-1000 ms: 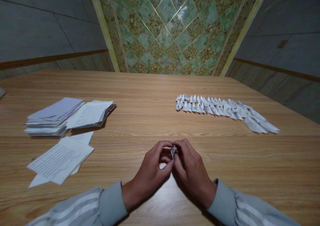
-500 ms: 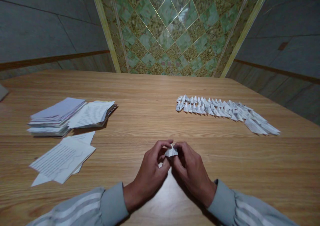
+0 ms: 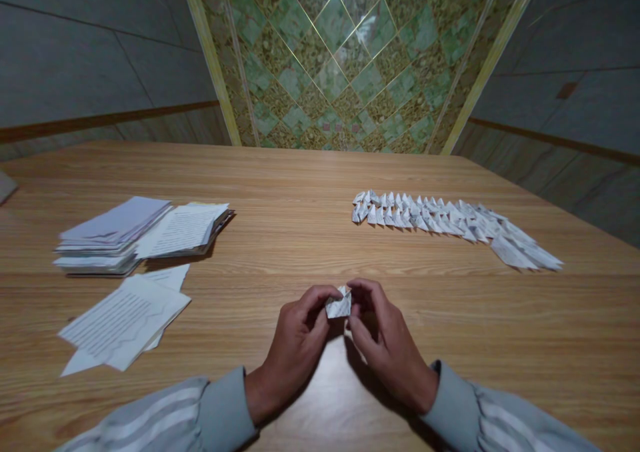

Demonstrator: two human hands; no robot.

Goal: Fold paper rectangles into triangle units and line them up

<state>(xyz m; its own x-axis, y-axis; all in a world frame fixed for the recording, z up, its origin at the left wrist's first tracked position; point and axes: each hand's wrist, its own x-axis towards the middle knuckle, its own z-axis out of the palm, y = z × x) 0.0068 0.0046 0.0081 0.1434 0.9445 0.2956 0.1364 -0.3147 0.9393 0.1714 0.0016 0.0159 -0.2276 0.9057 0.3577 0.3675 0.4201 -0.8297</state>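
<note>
A small piece of folded paper [image 3: 339, 307], white with printed lines, is held just above the wooden table in front of me. My left hand [image 3: 303, 345] pinches its left side between thumb and fingers. At the right edge of the paper, the curled fingers of my right hand [image 3: 387, 342] hold it, the thumb a little lower. Part of the right fingertips is hidden behind the paper and the hand itself.
On the right, several folded paper pieces [image 3: 420, 215] stand in rows, with flatter ones [image 3: 523, 247] at the near end. Stacks of paper [image 3: 115, 222] and printed sheets [image 3: 183, 229] lie on the left, with loose sheets [image 3: 125, 315] closer to me. Beneath is the wooden table [image 3: 280, 192].
The folded paper has turned, showing a squarer face, and sits slightly further left. My right thumb has come off its lower front and moved to the right edge.
</note>
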